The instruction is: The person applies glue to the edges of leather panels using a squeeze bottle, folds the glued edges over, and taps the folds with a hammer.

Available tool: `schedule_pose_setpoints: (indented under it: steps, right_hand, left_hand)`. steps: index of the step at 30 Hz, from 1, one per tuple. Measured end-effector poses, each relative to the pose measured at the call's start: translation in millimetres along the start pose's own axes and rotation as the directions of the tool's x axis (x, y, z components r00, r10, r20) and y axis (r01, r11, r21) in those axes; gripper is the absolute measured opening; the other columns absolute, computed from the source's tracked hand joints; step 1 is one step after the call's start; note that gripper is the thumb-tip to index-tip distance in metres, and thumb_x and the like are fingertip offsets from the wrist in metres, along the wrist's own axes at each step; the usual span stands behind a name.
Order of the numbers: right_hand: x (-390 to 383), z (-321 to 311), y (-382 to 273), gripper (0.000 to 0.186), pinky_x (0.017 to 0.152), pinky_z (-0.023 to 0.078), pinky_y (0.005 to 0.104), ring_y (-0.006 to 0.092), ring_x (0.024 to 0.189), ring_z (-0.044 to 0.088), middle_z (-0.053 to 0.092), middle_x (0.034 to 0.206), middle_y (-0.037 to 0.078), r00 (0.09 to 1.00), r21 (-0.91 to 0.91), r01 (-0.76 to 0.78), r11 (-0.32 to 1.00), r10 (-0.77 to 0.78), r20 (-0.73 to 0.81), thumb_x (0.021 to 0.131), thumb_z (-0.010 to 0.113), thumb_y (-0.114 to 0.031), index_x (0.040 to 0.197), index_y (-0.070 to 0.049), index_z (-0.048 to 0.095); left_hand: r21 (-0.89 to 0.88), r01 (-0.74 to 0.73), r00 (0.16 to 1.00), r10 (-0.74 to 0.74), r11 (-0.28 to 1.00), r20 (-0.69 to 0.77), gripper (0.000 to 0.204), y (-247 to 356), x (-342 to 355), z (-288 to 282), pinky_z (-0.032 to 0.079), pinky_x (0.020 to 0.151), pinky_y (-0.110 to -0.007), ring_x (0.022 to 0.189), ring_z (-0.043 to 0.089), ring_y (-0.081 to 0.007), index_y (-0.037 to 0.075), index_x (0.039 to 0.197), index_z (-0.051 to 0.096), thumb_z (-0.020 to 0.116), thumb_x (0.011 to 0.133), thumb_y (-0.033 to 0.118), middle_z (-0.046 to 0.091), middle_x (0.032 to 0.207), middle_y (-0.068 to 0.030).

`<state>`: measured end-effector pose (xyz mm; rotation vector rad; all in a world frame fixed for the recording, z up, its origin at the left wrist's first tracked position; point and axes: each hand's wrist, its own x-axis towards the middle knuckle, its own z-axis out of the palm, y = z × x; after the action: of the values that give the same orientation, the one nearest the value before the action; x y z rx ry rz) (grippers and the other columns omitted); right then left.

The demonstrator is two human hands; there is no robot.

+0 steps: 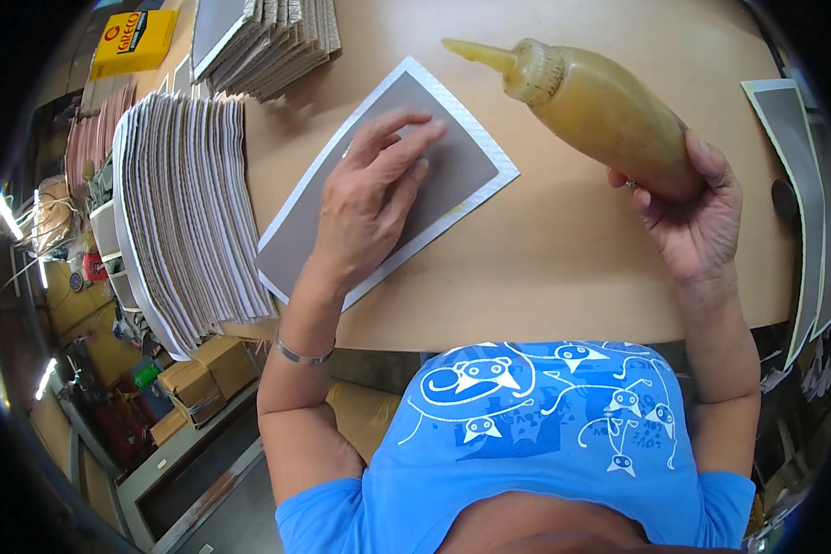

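My right hand (pixel 697 217) grips the base of a yellowish squeeze bottle (pixel 609 115) with a ribbed cap and a long tapered nozzle. The bottle is raised and tilted, its nozzle pointing to the far left, apart from the sheet. A grey rectangular sheet with white borders (pixel 314 222) lies slanted on the table. Over that sheet is my left hand (pixel 374 189), its fingers loosely bent and apart with nothing in them. Whether its fingertips touch the sheet, I cannot tell.
A long row of pale-edged sheets (pixel 189 203) stands along the table's left side. Behind it rises another stack of panels (pixel 277 46), with a yellow box (pixel 134 44) at far left. More grey sheets (pixel 789 166) lie at the right edge. Cardboard boxes (pixel 208 374) sit lower left.
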<state>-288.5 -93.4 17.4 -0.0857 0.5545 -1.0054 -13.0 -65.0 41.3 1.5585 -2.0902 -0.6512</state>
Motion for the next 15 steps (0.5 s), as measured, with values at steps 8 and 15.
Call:
schedule_pose_setpoints:
  steps: [8,15]
  right_hand:
    - [-1,0,0,0.040,0.056,0.058,0.0346,0.0393,0.078,0.061,0.058,0.097,0.023,1.000,0.021,-0.010,1.000,0.010,0.014,0.081,0.058,-0.020,0.110,0.006,0.051]
    - [-1,0,-1,0.043,0.053,0.057,0.0343,0.0438,0.080,0.058,0.055,0.103,0.025,1.000,0.022,-0.012,1.000,0.012,-0.001,0.083,0.055,-0.023,0.114,0.006,0.047]
  left_hand:
    - [0.291,-0.282,0.958,0.282,0.914,0.045,0.032,-12,23,3,0.050,0.066,-0.032,0.073,0.060,-0.0221,0.010,0.102,0.059,0.055,0.073,-0.006,0.056,0.105,-0.0059]
    - [0.254,-0.333,0.934,0.355,0.908,-0.043,0.034,-22,19,8,0.050,0.062,-0.031,0.076,0.059,-0.0228,0.009,0.096,0.058,0.058,0.068,-0.010,0.056,0.098,-0.0070]
